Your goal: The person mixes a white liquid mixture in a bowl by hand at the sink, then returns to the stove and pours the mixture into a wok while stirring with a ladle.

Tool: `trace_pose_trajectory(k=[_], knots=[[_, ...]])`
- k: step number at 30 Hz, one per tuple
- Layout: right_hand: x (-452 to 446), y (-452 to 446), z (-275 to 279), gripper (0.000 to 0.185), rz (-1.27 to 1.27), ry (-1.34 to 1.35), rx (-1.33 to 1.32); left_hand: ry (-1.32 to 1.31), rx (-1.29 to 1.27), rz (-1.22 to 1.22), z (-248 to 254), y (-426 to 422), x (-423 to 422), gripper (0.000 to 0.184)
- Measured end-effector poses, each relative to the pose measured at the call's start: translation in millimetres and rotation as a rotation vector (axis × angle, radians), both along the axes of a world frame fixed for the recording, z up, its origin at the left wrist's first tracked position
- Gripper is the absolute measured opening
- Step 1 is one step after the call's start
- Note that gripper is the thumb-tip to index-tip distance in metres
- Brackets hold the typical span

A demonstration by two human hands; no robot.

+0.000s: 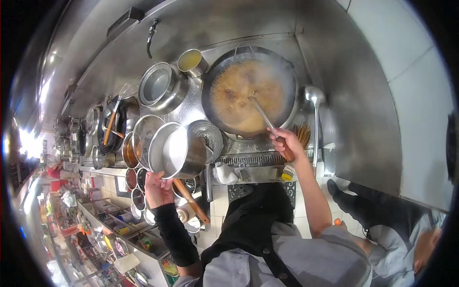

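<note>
My right hand (286, 144) is closed around the wooden end of a long-handled wok utensil (260, 113). Its metal shaft slants down into a large black wok (208, 109), and the head is sunk out of sight in bubbling brown liquid (239, 93). Steam rises over the wok's right side. At the left, my left hand (159, 189) grips the lower rim of a deep steel pot (195, 155), which is tilted so its pale inside faces me. I cannot make out whether anything lies in it. A perforated skimmer (206, 136) is right of the pot.
A lidded-looking steel pot (174, 98) and a can of yellow liquid (191, 60) stand left of the wok. Right of it lie a ladle (315, 98) and a bamboo brush (302, 133). A cloth (224, 173) lies on the front edge. Another person (394, 244) is at the lower right.
</note>
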State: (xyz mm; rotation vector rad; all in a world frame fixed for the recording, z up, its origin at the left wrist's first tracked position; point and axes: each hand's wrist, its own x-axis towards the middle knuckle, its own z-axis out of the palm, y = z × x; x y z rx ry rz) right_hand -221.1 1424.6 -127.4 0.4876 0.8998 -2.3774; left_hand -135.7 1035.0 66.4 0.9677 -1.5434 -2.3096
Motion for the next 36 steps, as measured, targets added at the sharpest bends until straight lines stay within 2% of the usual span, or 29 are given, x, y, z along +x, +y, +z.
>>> trace_pose_trajectory(k=[2, 3, 7, 10, 11, 15, 18, 19, 22, 23, 26, 27, 30, 34, 36], knots=[[3, -2, -7, 0.037, -0.039, 0.097, 0.133, 0.018, -0.029, 0.063, 8, 10, -5, 0.015], [8, -4, 1, 0.047, -0.060, 0.090, 0.224, 0.024, -0.044, 0.084, 13, 16, -6, 0.015], [38, 0, -2, 0.052, -0.001, 0.145, 0.600, 0.025, -0.011, 0.089, -1, 2, 2, 0.016], [67, 0, 20, 0.050, 0.097, 0.123, 0.714, 0.024, -0.004, 0.085, -4, -1, -3, 0.017], [76, -2, 28, 0.037, 0.072, 0.071, 0.610, 0.020, 0.004, 0.084, -5, -4, -4, 0.017], [70, -4, 54, 0.014, 0.152, -0.106, 0.226, 0.026, 0.045, 0.089, -15, -9, -5, 0.017], [41, -21, 32, 0.016, 0.062, -0.076, 0.135, 0.054, -0.004, 0.134, -9, 7, -4, 0.017], [34, -29, 14, 0.018, 0.035, -0.044, 0.232, 0.066, 0.023, 0.134, -13, 5, -3, 0.016], [53, -39, -1, 0.022, 0.071, 0.300, 0.830, 0.090, 0.033, 0.078, -26, 3, 0, 0.014], [66, -37, -4, 0.023, 0.062, 0.335, 0.953, 0.093, 0.055, 0.096, -30, 4, 2, 0.013], [88, -20, 20, 0.033, 0.143, 0.117, 0.780, 0.104, 0.097, 0.127, -37, 9, 5, 0.014], [88, -22, 56, 0.025, 0.108, 0.056, 0.631, 0.116, 0.097, 0.120, -35, 12, 6, 0.015], [58, -12, 60, 0.018, 0.206, -0.066, 0.312, 0.112, 0.092, 0.129, -40, 16, 7, 0.015], [23, -19, 3, 0.024, 0.114, 0.072, 0.387, 0.131, 0.097, 0.132, -51, 15, 10, 0.015], [36, -22, -13, 0.034, 0.116, 0.195, 0.718, 0.143, 0.099, 0.133, -50, 17, 11, 0.015]])
